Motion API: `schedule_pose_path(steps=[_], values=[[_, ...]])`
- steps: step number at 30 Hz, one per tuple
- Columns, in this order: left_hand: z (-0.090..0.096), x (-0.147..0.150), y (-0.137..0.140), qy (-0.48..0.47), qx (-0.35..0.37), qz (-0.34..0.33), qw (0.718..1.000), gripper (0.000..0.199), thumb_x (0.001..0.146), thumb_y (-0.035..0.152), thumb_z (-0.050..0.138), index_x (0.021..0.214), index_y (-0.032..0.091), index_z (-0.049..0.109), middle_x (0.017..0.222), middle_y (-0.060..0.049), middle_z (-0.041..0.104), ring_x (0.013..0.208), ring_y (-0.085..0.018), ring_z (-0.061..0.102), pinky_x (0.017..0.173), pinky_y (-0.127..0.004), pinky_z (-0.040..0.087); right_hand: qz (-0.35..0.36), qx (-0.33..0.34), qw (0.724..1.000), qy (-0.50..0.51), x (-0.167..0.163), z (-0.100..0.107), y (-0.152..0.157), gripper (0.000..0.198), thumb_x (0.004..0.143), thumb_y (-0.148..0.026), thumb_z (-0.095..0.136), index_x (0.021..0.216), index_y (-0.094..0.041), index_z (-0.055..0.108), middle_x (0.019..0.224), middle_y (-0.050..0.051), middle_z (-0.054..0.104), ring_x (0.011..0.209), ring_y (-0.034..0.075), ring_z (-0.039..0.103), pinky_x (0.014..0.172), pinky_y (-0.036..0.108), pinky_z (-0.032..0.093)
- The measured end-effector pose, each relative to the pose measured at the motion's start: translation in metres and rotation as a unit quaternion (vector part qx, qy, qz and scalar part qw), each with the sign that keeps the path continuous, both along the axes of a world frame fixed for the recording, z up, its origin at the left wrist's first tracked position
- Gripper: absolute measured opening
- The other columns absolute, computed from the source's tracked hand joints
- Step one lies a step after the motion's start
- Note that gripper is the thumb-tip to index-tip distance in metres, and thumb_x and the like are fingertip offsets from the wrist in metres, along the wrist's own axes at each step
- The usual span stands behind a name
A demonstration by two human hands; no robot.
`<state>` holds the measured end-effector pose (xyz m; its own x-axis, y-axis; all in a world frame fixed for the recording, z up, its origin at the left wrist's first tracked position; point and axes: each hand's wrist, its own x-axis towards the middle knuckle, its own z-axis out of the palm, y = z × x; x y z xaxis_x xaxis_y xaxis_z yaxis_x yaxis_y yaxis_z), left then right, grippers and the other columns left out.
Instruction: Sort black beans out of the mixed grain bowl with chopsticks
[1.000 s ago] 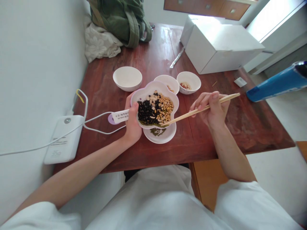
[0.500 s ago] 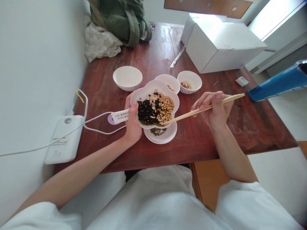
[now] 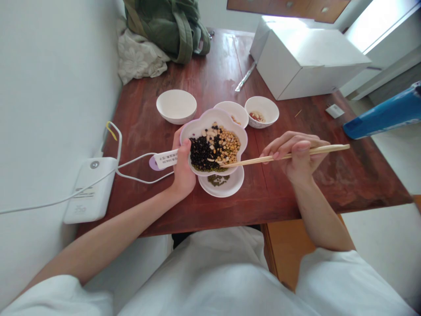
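Observation:
My left hand point(image 3: 183, 169) grips the rim of a white flower-shaped dish point(image 3: 244, 137) with a lilac edge, thumb over its left side. Black beans point(image 3: 200, 154), yellow beans point(image 3: 231, 142), some pale nuts and green beans lie in it. A printed white label point(image 3: 166, 159) sticks out beside that hand. Chopsticks point(image 3: 289, 155) are pinched in my right hand point(image 3: 301, 157), their tips among the beans at the dish's lower edge. Partly hidden under the dish, a small white plate point(image 3: 235, 186) holds green beans point(image 3: 217, 180).
Behind the dish stand a white bowl point(image 3: 176, 106), a second bowl point(image 3: 241, 115) with a few pieces and a third point(image 3: 268, 105) with nuts. A white box point(image 3: 315, 63), green bag point(image 3: 164, 28), blue object point(image 3: 383, 112) and a cabled power bank point(image 3: 90, 191) surround the work area.
My right hand has lowered the back ends of the chopsticks, so they lie flatter and reach farther right. Their tips stay at the dish's lower edge. My left hand keeps its grip.

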<state>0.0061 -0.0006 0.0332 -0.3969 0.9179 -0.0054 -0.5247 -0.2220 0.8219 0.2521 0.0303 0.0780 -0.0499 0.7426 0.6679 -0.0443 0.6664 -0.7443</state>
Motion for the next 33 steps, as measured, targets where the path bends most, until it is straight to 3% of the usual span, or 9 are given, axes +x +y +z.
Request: schedule_pose_path(steps=[4,8,14,19,23,27,33], values=[[0.0,-0.001,0.0,-0.018,-0.015,-0.009,1.0,0.017,0.107,0.036,0.075,0.12,0.032,0.084,0.137,-0.002,0.084,0.157,-0.031,0.064,0.12,-0.042,0.06,0.003,0.021,0.999,-0.029,0.003,-0.001,-0.002,0.05,0.105,-0.058,0.078,0.066,-0.027,0.084,0.059,0.006,0.075,0.052,0.028,0.077,0.05,0.041,0.066],[0.0,-0.002,-0.001,-0.028,-0.029,-0.017,0.999,0.019,0.103,0.039,0.08,0.12,0.034,0.085,0.141,-0.002,0.083,0.161,-0.034,0.06,0.121,-0.044,0.06,0.017,0.012,0.999,-0.046,0.008,-0.004,-0.002,0.052,0.105,-0.061,0.078,0.064,-0.028,0.083,0.06,0.007,0.076,0.056,0.028,0.079,0.045,0.038,0.061],[-0.001,-0.002,-0.003,-0.025,-0.028,-0.02,0.999,0.024,0.106,0.039,0.077,0.127,0.032,0.085,0.142,-0.002,0.083,0.159,-0.034,0.062,0.125,-0.044,0.058,0.027,-0.044,0.998,-0.045,0.013,-0.005,0.001,0.054,0.107,-0.056,0.076,0.061,-0.027,0.08,0.063,0.009,0.076,0.067,0.031,0.084,0.058,0.043,0.07],[-0.004,-0.003,-0.003,-0.022,-0.024,-0.061,0.998,0.035,0.102,0.047,0.081,0.134,0.035,0.083,0.149,-0.002,0.08,0.163,-0.037,0.058,0.122,-0.048,0.061,0.025,-0.055,0.998,-0.019,0.009,-0.001,0.004,0.056,0.109,-0.052,0.075,0.06,-0.025,0.081,0.062,0.009,0.075,0.061,0.029,0.082,0.055,0.042,0.069],[-0.005,-0.003,-0.002,-0.021,-0.021,-0.043,0.999,0.03,0.101,0.045,0.081,0.129,0.035,0.084,0.144,-0.002,0.082,0.159,-0.036,0.062,0.122,-0.047,0.061,0.032,-0.083,0.996,-0.004,0.007,0.001,0.003,0.055,0.109,-0.053,0.075,0.062,-0.025,0.082,0.061,0.009,0.074,0.06,0.028,0.081,0.052,0.04,0.067],[-0.005,-0.004,-0.002,-0.011,-0.023,-0.028,0.999,0.027,0.102,0.045,0.082,0.126,0.034,0.084,0.141,-0.002,0.083,0.159,-0.035,0.063,0.125,-0.046,0.06,0.02,-0.066,0.998,-0.011,0.008,0.003,0.001,0.054,0.109,-0.052,0.075,0.063,-0.026,0.083,0.06,0.008,0.073,0.058,0.028,0.08,0.052,0.04,0.067],[-0.006,-0.004,-0.002,0.008,0.001,-0.056,0.998,0.033,0.104,0.049,0.077,0.134,0.037,0.08,0.143,-0.002,0.082,0.161,-0.033,0.061,0.127,-0.047,0.057,0.003,-0.058,0.998,0.007,0.006,0.005,-0.001,0.053,0.107,-0.055,0.078,0.063,-0.026,0.083,0.057,0.006,0.07,0.051,0.025,0.074,0.046,0.038,0.062]])
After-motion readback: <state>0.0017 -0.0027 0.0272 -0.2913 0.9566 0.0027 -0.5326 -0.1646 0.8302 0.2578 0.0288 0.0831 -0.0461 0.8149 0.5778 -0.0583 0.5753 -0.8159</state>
